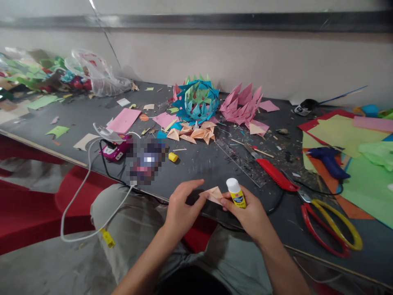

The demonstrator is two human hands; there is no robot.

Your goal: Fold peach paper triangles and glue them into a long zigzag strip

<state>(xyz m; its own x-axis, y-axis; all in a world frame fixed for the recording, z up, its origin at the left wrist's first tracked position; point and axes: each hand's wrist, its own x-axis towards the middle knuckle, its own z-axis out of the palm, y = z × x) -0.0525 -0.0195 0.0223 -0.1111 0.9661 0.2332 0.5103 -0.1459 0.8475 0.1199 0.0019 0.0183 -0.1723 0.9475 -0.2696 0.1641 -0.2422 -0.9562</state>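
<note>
A small folded piece of peach paper (215, 194) is held between both hands above the table's front edge. My left hand (183, 205) has its thumb on the paper's left tip, while the index finger stretches away above it; its other fingers are hidden. In my right hand (250, 211) a yellow glue stick (238, 198) stands nearly upright, white end up. That hand's thumb and fingertips also pinch the paper's right corner. A loose yellow cap (173, 157) lies beyond my left hand. Several folded peach pieces (196, 133) are heaped farther back.
Blue-green (201, 110) and pink (241, 106) folded-paper rings stand behind. To the right lie scissors (327, 225), a red-handled cutter (273, 172), a glue gun (330, 162), a clear ruler (238, 162) and colored sheets (334, 131). Leftward are a pixelated item (147, 162) and a purple power socket (116, 149) with cables.
</note>
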